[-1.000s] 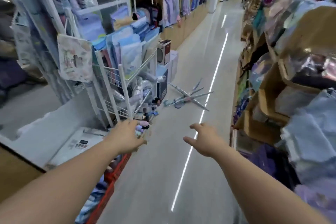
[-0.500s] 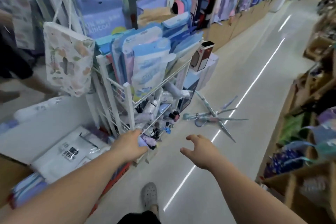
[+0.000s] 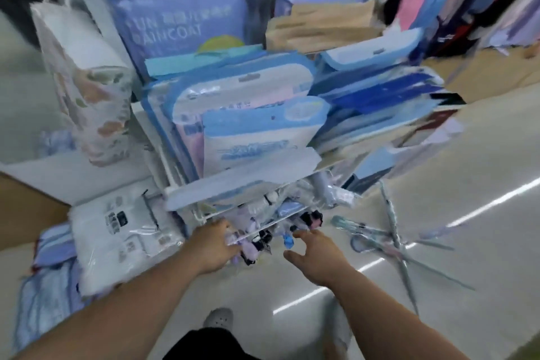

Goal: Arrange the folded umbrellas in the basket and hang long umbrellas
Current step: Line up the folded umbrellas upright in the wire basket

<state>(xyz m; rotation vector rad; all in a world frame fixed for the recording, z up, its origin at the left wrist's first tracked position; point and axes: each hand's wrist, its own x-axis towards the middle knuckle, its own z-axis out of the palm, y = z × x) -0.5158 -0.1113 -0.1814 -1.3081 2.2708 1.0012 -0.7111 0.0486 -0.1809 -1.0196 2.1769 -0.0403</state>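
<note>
1. The white wire rack (image 3: 181,199) fills the upper half of the view. Half a second ago it stood further off, at 11 o'clock.
2. The left hand (image 3: 213,245) is at the front rim of the rack's lower basket (image 3: 277,225). Its fingers are curled round a lilac folded umbrella (image 3: 248,253), as before, though blur softens the detail.
3. The right hand (image 3: 318,254) has moved up to the basket and is at 3 o'clock from the left hand. Its fingers are spread apart and hold nothing, and the fingertips are just short of the rim.
4. More folded umbrellas (image 3: 311,218) lie packed in the basket at 12 o'clock from the right hand.
5. The long umbrellas (image 3: 391,240) lie crossed on the floor (image 3: 438,155) at 3 o'clock from the right hand, nearer to it than earlier.
6. Blue raincoat packets (image 3: 251,137) stand in the upper shelf.
7. A flowered paper bag (image 3: 87,90) hangs at 10 o'clock.
8. A grey shoe (image 3: 219,318) shows at 6 o'clock.
</note>
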